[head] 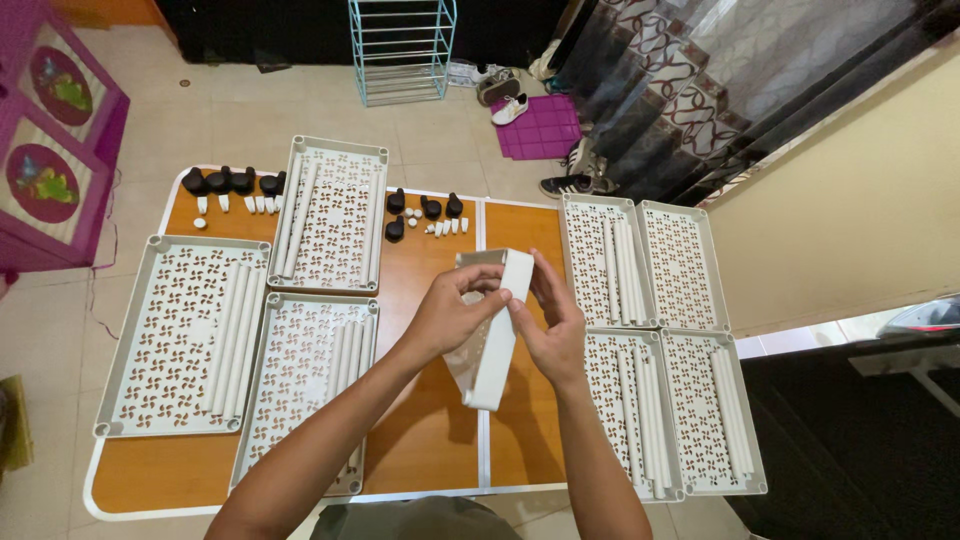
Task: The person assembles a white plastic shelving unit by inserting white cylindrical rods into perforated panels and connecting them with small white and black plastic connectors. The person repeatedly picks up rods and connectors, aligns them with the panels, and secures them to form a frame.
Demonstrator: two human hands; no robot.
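Both my hands hold a white perforated plastic shelf tray (497,345) on edge above the middle of an orange folding table (430,440). My left hand (450,312) grips its upper left side with fingers curled over the rim. My right hand (553,322) presses on its right side near the top. Several more white shelf trays lie flat on the table, three on the left (185,335) and several on the right (690,400), most with white tubes lying in them.
Black caster wheels (228,181) and small white plugs (445,227) lie in rows at the table's far edge. Beyond the table stand a light-blue wire shoe rack (402,50), shoes (508,108) on a purple mat, and a purple cabinet (55,130) at left. A wall runs along the right.
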